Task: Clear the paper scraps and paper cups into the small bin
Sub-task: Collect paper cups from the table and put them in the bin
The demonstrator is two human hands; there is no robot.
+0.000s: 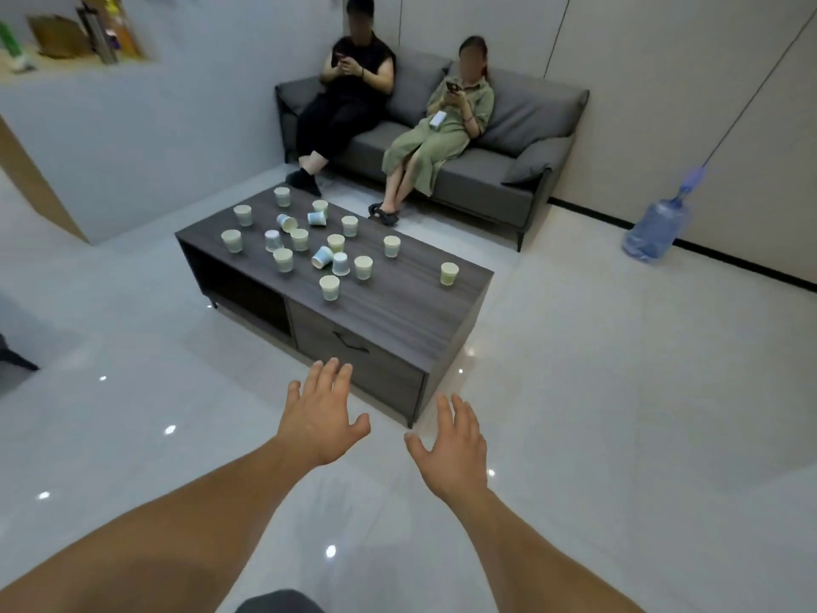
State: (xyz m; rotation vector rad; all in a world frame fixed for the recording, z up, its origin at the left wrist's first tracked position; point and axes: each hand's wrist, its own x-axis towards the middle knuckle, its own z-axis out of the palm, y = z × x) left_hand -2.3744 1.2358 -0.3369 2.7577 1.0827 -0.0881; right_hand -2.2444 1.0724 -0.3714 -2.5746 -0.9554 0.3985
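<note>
Two bare forearms come in from the bottom edge, both raised over the glossy floor (619, 391). The left hand (322, 418) hovers at about 11 o'clock, palm down, fingers spread and nearly straight, thumb out to the side, holding nothing. The right hand (451, 449) sits at 1 o'clock, a touch lower, in the same pose: fingers fanned, thumb angled inward, nothing in it. The thumbs point toward each other with a gap between them, and neither hand touches anything.

Just past the fingertips, the dark wood coffee table (398, 316) runs diagonally, its drawer end nearest the left hand. The paper cups (299, 239) are all on its top, clustered toward 11 o'clock. Most stand upright, three lie on their sides and two look turned upside down. The nearest cup (330, 287) stands close to the front edge, and a lone cup (449, 273) stands well apart toward 1 o'clock.

Farther on at 12 o'clock is a grey sofa (526, 112), where two seated people (353, 81) each hold a phone. At 2 o'clock a blue water jug (658, 230) stands by the wall.
</note>
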